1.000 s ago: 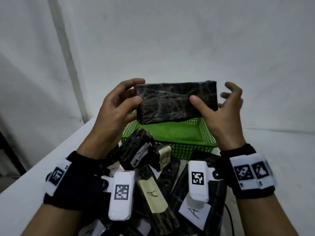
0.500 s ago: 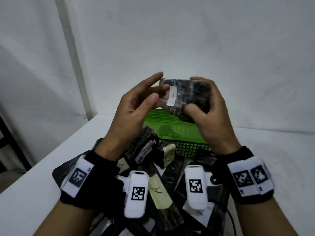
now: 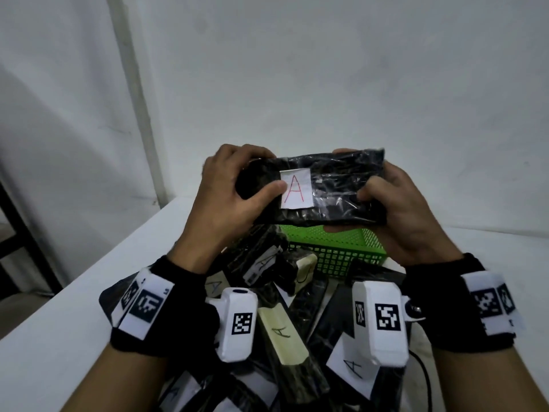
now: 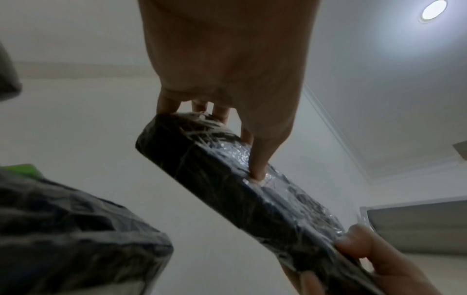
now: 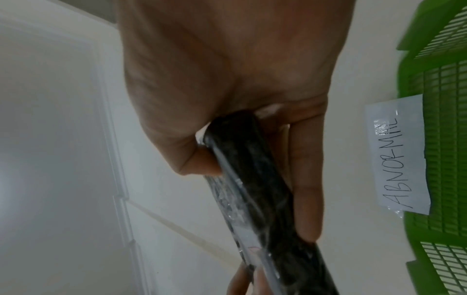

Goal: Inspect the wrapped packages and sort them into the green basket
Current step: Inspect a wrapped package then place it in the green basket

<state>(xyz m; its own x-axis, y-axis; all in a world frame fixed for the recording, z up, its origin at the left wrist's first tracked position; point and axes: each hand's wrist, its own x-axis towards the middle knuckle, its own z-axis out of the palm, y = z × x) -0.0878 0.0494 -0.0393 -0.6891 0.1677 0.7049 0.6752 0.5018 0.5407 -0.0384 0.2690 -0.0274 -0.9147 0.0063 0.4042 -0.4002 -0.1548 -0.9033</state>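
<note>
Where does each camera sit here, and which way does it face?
Head: looks forward and down at both hands holding the wrapped package above the green basket.
Left wrist: looks up along the left hand; ceiling beyond.
Right wrist: looks along the right hand; basket beside.
Shared: all three show the package.

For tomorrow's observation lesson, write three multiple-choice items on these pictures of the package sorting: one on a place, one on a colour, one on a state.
1. Where is the green basket?
A. On the table beyond the pile of packages
B. On the floor
C. In the left hand

2. What colour is the letter on the held package's label?
A. Black
B. Red
C. Green

3. How is the held package held?
A. By the left hand alone
B. Lying loose on the pile
C. By both hands, one at each end

Answers: 1 A, it stands past the pile; 2 B, the A is red on white; 3 C, the right hand grips the other end.
</note>
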